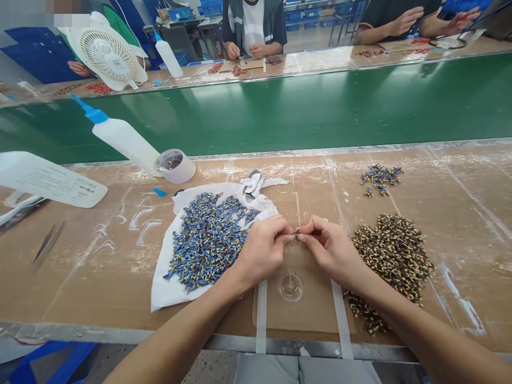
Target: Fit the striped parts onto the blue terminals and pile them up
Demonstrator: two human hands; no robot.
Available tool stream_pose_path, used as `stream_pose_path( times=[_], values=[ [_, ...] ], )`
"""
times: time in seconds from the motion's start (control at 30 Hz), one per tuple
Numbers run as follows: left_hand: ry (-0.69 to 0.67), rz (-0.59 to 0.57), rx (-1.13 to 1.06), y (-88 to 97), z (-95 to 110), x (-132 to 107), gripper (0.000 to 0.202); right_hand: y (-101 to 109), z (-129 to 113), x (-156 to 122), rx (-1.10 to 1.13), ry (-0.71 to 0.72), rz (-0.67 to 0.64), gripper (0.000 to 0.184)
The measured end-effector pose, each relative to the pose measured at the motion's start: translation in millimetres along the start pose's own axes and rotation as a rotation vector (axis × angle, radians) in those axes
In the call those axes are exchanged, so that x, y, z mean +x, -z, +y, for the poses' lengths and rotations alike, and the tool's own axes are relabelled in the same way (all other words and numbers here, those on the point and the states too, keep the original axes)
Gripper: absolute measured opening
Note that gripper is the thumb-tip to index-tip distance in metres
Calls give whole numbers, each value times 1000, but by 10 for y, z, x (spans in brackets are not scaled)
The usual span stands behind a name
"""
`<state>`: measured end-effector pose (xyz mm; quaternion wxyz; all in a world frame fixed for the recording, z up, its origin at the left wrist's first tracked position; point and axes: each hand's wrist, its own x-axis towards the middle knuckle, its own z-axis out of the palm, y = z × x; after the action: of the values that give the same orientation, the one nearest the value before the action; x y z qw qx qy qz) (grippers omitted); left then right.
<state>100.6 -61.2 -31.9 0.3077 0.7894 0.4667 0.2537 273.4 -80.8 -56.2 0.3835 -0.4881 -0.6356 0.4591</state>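
My left hand and my right hand meet fingertip to fingertip over the cardboard. Between their pinched fingers is a tiny blue-and-dark piece, mostly covered by the fingertips. Left of my hands, a white cloth bears a heap of small blue pieces with yellow bits. To the right lies a pile of small dark-and-cream pieces, partly behind my right forearm. Below the hands, a small clear round dish with a thin stick in it sits on a taped cardboard sheet.
A small cluster of blue-and-dark pieces lies at the back right. At left are white bottles, a tape roll, a blue cap and tweezers. Beyond the green strip, other people work near a fan.
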Motion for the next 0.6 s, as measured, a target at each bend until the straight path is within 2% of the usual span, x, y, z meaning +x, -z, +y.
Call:
stream_pose_path(
  times=[0.13,0.37,0.6],
  values=[
    [8,-5,-13,28,8,10,15,12,-19,-9,42,-13,11,11],
    [-49,30,-110,133,-7,39,14,60,-129,45,305,-100,21,22],
    [10,-7,-180,135,-25,42,16,65,-134,74,317,-116,37,26]
  ],
)
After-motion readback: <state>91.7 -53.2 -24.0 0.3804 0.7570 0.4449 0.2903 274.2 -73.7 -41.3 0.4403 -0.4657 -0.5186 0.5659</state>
